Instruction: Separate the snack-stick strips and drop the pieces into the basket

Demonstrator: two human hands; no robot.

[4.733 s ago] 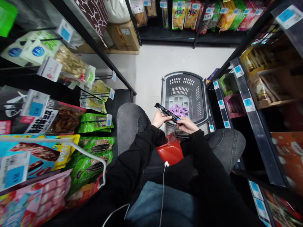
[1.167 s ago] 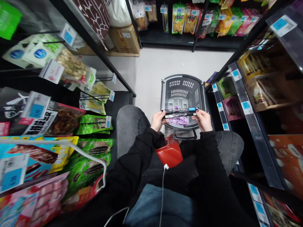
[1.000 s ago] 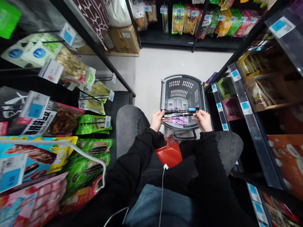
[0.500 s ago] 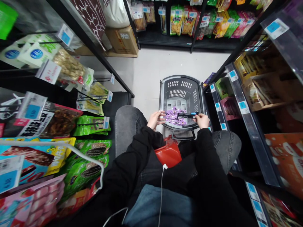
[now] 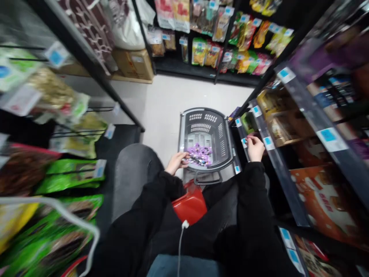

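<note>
My left hand (image 5: 176, 162) is at the near left rim of the grey shopping basket (image 5: 205, 111), its fingers closed on one end of a thin dark packet (image 5: 198, 160). The packet lies over several small purple packets (image 5: 204, 148) inside the basket. Off to the right of the basket, my right hand (image 5: 255, 149) is raised in front of the shelf edge, with fingers curled together and nothing visible in them. A red object (image 5: 190, 207) with a white cable plugged in rests between my legs, below the basket handle.
Shelves close in on both sides. Hanging snack bags (image 5: 72, 175) line the left, and price-tagged shelf rails (image 5: 276, 154) run along the right. A cardboard box (image 5: 133, 63) stands beyond on the left. More snack bags (image 5: 198, 52) hang at the back.
My right hand has left the dark packet and moved right, away from the basket to the shelf. My left hand has closed on the packet. The view has shifted too.
</note>
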